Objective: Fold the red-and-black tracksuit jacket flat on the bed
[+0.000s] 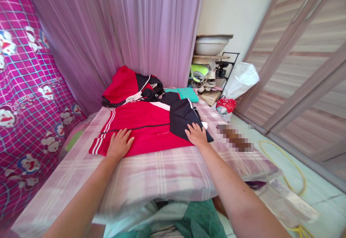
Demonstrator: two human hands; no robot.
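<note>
On red-navy garment (143, 117), hands (119, 145) (196, 135) spread flat (lettering (23, 99) on pink cloth (16, 68) unclear)

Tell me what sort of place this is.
It looks like a room in a home, perhaps a bedroom: purple curtains, wardrobe-like wooden doors, and shoes on a rack near the checked cloth where a red-and-navy garment lies.
</note>
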